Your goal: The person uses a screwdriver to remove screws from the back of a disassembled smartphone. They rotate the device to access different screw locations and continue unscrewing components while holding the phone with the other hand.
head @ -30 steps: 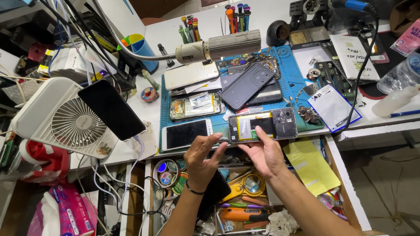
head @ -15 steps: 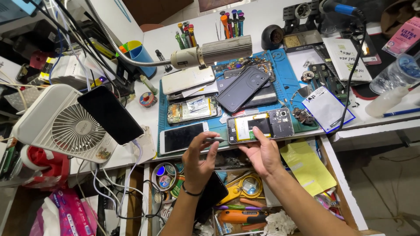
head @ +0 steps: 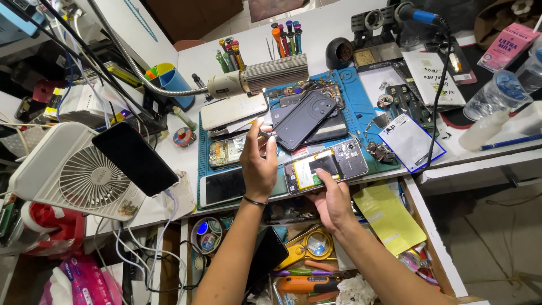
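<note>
An opened phone (head: 330,165), its yellow-labelled battery and circuit board showing, lies at the front edge of the blue work mat (head: 361,121). My right hand (head: 333,202) grips its near edge, with fingertips resting on the battery. My left hand (head: 258,165) is raised over the mat to the left of that phone. Its thumb and fingers are pinched on a small metal tool (head: 265,135). Just beyond the left hand lie a dark phone back cover (head: 305,118) and another opened phone (head: 226,151).
A gooseneck lamp (head: 257,80) hangs over the mat's far left. A phone with a dark screen (head: 221,187) lies at the mat's front left. A white fan (head: 70,172) carries a black phone (head: 135,159). Below me an open drawer (head: 316,265) holds tools and a yellow sheet (head: 389,217).
My left hand has risen from the mat's front edge up over the mat, now pinching a small tool. My right hand has closed on the opened phone's near edge.
</note>
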